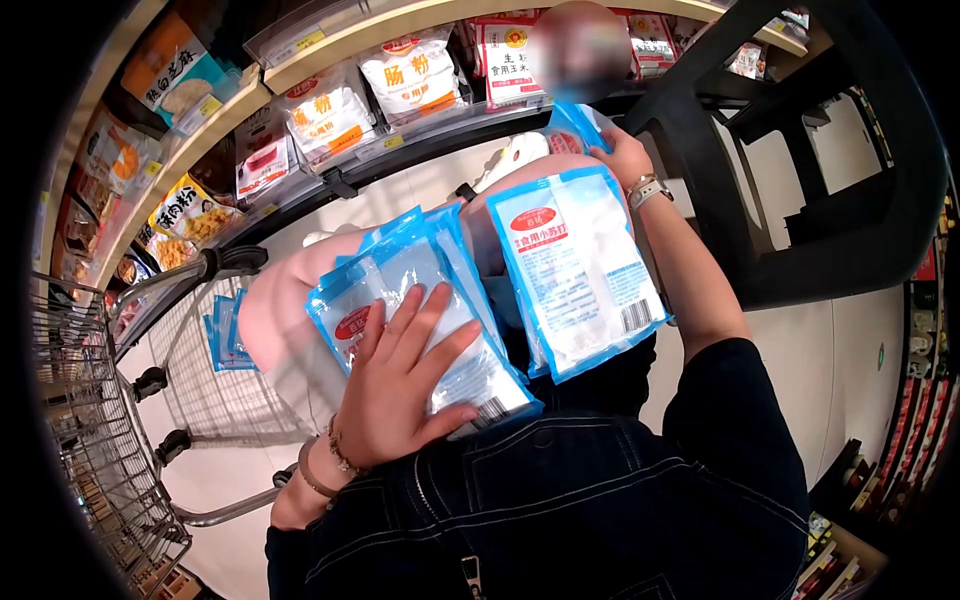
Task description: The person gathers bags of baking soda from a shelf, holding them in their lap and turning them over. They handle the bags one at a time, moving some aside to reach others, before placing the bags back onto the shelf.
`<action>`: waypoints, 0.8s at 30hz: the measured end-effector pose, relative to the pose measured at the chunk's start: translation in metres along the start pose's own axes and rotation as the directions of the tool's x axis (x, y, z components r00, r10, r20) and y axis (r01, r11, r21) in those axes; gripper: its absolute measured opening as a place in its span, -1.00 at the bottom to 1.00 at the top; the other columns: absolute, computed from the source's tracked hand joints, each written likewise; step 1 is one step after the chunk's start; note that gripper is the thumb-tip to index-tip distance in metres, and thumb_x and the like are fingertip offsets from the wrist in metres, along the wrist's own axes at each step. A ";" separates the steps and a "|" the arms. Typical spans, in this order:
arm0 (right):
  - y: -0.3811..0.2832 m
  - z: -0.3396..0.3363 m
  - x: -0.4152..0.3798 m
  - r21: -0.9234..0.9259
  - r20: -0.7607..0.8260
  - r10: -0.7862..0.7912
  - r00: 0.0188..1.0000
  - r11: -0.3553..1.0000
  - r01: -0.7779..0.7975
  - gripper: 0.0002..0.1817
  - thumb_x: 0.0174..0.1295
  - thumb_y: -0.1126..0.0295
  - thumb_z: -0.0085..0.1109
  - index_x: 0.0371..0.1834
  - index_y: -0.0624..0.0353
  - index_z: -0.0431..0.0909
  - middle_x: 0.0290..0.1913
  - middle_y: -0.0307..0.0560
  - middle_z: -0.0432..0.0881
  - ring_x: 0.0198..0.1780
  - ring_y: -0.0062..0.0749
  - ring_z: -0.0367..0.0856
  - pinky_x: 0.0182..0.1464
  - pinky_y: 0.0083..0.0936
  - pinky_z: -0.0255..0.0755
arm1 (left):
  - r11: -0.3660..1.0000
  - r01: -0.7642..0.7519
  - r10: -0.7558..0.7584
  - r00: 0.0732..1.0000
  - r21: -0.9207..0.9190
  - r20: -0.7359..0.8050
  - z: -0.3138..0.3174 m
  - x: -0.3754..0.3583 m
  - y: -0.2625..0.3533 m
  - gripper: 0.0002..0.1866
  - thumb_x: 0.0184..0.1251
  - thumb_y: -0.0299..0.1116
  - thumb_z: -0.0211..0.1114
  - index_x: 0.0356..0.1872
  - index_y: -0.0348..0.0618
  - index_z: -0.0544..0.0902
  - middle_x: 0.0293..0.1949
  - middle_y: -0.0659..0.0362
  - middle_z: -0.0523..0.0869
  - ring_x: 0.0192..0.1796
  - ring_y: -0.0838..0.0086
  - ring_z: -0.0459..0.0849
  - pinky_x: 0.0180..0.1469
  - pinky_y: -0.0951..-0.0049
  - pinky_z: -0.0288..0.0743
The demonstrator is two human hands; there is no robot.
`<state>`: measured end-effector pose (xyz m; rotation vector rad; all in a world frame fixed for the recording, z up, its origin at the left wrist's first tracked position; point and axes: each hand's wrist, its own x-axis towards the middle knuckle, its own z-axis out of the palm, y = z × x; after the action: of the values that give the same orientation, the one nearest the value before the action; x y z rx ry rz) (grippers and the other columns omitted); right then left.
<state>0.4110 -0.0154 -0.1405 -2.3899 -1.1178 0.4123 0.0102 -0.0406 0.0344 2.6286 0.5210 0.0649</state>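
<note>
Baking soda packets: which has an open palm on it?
The top packet on the left thigh, beneath the left hand; the right hand grips another; no hand touches the right thigh's packet.

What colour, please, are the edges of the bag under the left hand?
The bag is blue-edged, in the head view.

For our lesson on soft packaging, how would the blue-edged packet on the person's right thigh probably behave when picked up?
The blue-edged packet would probably flex and sag, since its thin film creases around the pale contents. Its glossy surface may slide in a loose grip. Being flat and broad, it seems unlikely to roll.
</note>
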 end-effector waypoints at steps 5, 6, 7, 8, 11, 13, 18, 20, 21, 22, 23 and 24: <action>-0.008 -0.005 0.011 -0.084 -0.051 -0.168 0.984 0.983 0.163 -0.65 -0.01 0.35 0.07 -0.08 0.05 0.39 -0.25 0.07 0.59 -0.19 -0.08 0.56 -0.14 -0.28 0.43 | 1.000 0.024 -0.024 1.000 -0.009 -0.002 0.000 -0.001 0.000 -0.37 0.03 0.04 0.20 0.15 0.00 0.38 0.27 -0.06 0.19 0.31 0.01 0.11 0.26 -0.01 -0.11; -0.007 -0.007 0.013 -0.009 0.001 -0.152 0.988 0.988 0.152 -0.65 0.00 0.34 0.07 -0.08 0.05 0.40 -0.26 0.08 0.59 -0.20 -0.07 0.56 -0.15 -0.29 0.43 | 1.000 0.028 -0.028 1.000 -0.011 -0.002 0.000 -0.001 0.000 -0.37 0.03 0.03 0.20 0.15 0.00 0.38 0.27 -0.06 0.19 0.32 0.01 0.10 0.27 -0.01 -0.12; -0.006 -0.009 0.016 0.064 0.052 -0.141 0.989 0.988 0.138 -0.65 0.00 0.34 0.07 -0.09 0.05 0.40 -0.27 0.09 0.59 -0.21 -0.07 0.57 -0.15 -0.30 0.43 | 1.000 0.028 -0.028 1.000 -0.013 -0.003 0.000 -0.001 0.000 -0.37 0.03 0.03 0.21 0.15 0.00 0.38 0.27 -0.06 0.19 0.32 0.01 0.10 0.27 -0.01 -0.12; 0.017 0.010 0.035 0.271 -0.058 -0.082 0.995 0.958 0.095 -0.60 -0.03 0.32 0.12 -0.05 0.07 0.41 -0.30 0.10 0.59 -0.23 -0.09 0.58 -0.14 -0.34 0.43 | 0.999 0.029 -0.029 1.000 -0.016 -0.004 0.001 -0.002 0.000 -0.37 0.03 0.03 0.21 0.15 0.00 0.38 0.27 -0.06 0.19 0.32 0.01 0.09 0.27 0.00 -0.13; 0.028 0.007 0.034 0.205 0.084 -0.087 0.993 0.976 0.068 -0.49 -0.10 0.30 0.21 0.00 0.12 0.40 -0.30 0.10 0.59 -0.20 -0.11 0.58 -0.12 -0.39 0.42 | 0.999 0.035 -0.035 0.999 -0.023 -0.010 0.001 -0.001 0.000 -0.37 0.02 0.02 0.22 0.15 0.00 0.38 0.27 -0.06 0.19 0.33 0.02 0.08 0.27 0.00 -0.14; 0.037 0.015 0.040 0.143 0.138 -0.134 0.981 0.983 0.115 -0.39 -0.19 0.29 0.28 0.03 0.16 0.39 -0.25 0.08 0.59 -0.14 -0.12 0.56 -0.08 -0.40 0.42 | 0.999 0.039 -0.039 0.999 -0.022 -0.007 0.001 -0.001 0.000 -0.36 0.02 0.01 0.23 0.15 0.00 0.38 0.27 -0.06 0.19 0.33 0.02 0.08 0.27 0.01 -0.14; 0.016 0.016 0.022 -0.232 0.012 -0.015 1.000 0.973 0.017 -0.62 -0.10 0.32 0.16 -0.15 0.18 0.53 -0.20 0.16 0.57 -0.11 -0.03 0.54 -0.08 -0.31 0.44 | 0.999 0.046 -0.046 0.999 -0.021 -0.005 0.000 -0.001 0.001 -0.36 0.01 0.00 0.24 0.15 0.00 0.38 0.27 -0.06 0.19 0.33 0.02 0.09 0.28 0.01 -0.14; 0.014 0.021 0.022 -0.353 -0.074 0.053 0.996 0.932 -0.076 -0.75 -0.02 0.28 0.10 -0.34 0.17 0.61 -0.28 0.15 0.60 -0.18 -0.01 0.57 -0.14 -0.27 0.46 | 0.999 0.044 -0.044 0.999 -0.020 -0.011 0.001 0.000 0.001 -0.36 0.01 0.00 0.24 0.15 -0.01 0.38 0.27 -0.06 0.19 0.32 0.02 0.09 0.27 0.00 -0.14; 0.011 0.019 0.022 -0.368 -0.093 0.056 0.994 0.926 -0.087 -0.77 -0.02 0.29 0.10 -0.35 0.17 0.61 -0.29 0.14 0.60 -0.20 -0.02 0.58 -0.16 -0.27 0.47 | 0.999 0.045 -0.045 0.999 -0.019 -0.014 0.001 -0.001 0.001 -0.36 0.01 0.00 0.24 0.14 -0.01 0.38 0.27 -0.06 0.19 0.32 0.02 0.10 0.27 -0.01 -0.13; 0.009 0.014 0.022 -0.383 -0.112 0.060 0.992 0.918 -0.099 -0.77 -0.02 0.29 0.10 -0.37 0.16 0.62 -0.30 0.13 0.60 -0.21 -0.04 0.59 -0.17 -0.27 0.47 | 0.999 0.042 -0.042 0.999 -0.023 -0.013 0.001 -0.002 0.001 -0.36 0.01 0.00 0.24 0.14 -0.02 0.38 0.26 -0.06 0.20 0.32 0.02 0.10 0.27 -0.01 -0.13; 0.008 0.010 0.022 -0.397 -0.132 0.061 0.989 0.911 -0.109 -0.78 -0.02 0.29 0.11 -0.38 0.16 0.62 -0.31 0.12 0.61 -0.22 -0.05 0.59 -0.18 -0.27 0.48 | 0.999 0.039 -0.039 0.999 -0.026 -0.012 0.000 -0.002 0.001 -0.37 0.01 0.00 0.24 0.14 -0.02 0.38 0.26 -0.05 0.20 0.31 0.02 0.11 0.27 -0.01 -0.12; 0.019 0.006 0.030 -0.405 -0.172 0.027 0.985 0.909 -0.096 -0.79 0.00 0.27 0.10 -0.41 0.14 0.62 -0.34 0.08 0.61 -0.25 -0.08 0.61 -0.21 -0.27 0.49 | 0.999 0.036 -0.037 0.999 -0.029 -0.015 -0.001 -0.002 0.001 -0.37 0.01 0.00 0.24 0.14 -0.02 0.38 0.26 -0.05 0.21 0.31 0.02 0.12 0.27 -0.01 -0.12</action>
<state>0.4390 -0.0004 -0.1579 -2.7686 -1.1456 -0.0094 0.0090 -0.0418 0.0354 2.5918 0.5692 0.0803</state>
